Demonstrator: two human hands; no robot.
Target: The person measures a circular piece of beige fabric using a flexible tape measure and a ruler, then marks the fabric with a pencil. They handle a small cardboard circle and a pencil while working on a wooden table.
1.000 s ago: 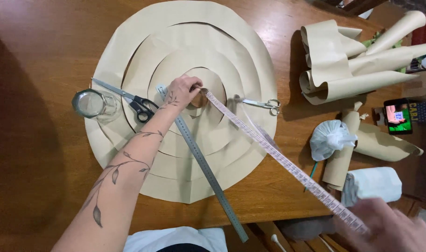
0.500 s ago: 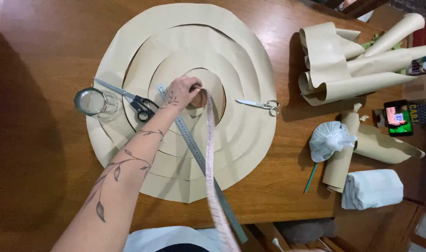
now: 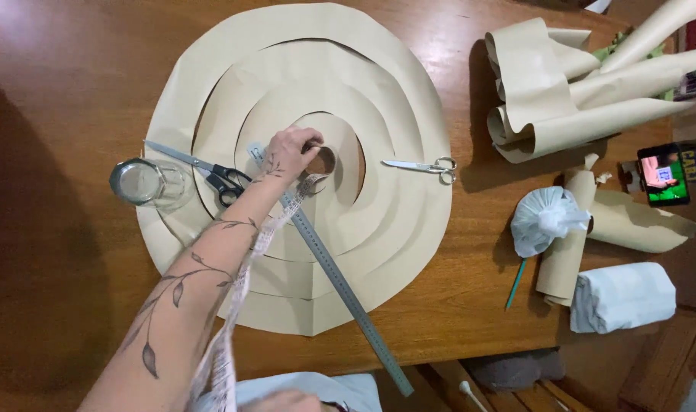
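Single head view, steeply down over wooden table [image 3: 50, 91]

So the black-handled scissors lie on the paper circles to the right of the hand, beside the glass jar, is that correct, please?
Not quite: in the head view the black-handled scissors lie on the paper circles to the left of the left hand, beside the glass jar. The pair to the right is the small silver scissors.

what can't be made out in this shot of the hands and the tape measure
Head view only:
- Right hand: cut off by the bottom edge, so its grip cannot be judged.
- Tape measure: its markings are too blurred to read, and its lower end runs out of frame.
- Left hand: its fingertips curl into the hole in the paper circles, hiding exactly how they pin the tape.
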